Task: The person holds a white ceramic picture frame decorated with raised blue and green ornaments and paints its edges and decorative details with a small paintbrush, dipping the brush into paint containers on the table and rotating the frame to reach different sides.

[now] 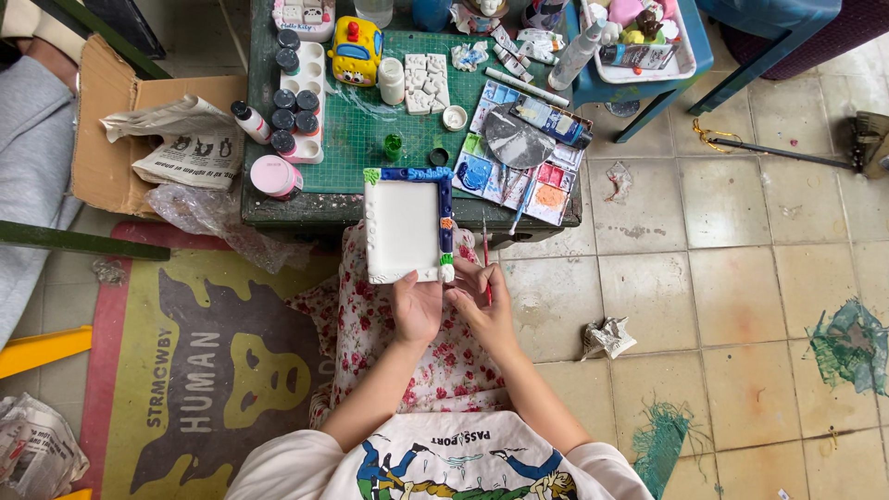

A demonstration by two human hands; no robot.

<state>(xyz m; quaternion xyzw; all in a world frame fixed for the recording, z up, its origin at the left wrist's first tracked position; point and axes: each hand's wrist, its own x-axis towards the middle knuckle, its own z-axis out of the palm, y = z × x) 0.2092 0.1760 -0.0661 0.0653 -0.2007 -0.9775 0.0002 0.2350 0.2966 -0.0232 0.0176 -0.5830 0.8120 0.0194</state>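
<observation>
White plaster frame (403, 231) rests on our lap at the table edge (306, 208); our left hand (417, 307) is closed on its lower rim, and our right hand (482, 306) pinches a thin red brush (485, 264) beside its corner. We see paint bottles (294, 116) standing in a white tray, colours in the palette (519, 167), and newspaper in a cardboard box (111, 130). Tiled floor (722, 278) lies open at our right. Brush tip is hard to see.

Home craft corner, worn tiled floor (741, 278), paint-splashed green table (352, 139), paint bottles (292, 111), palette (519, 167), rug (194, 370)
</observation>
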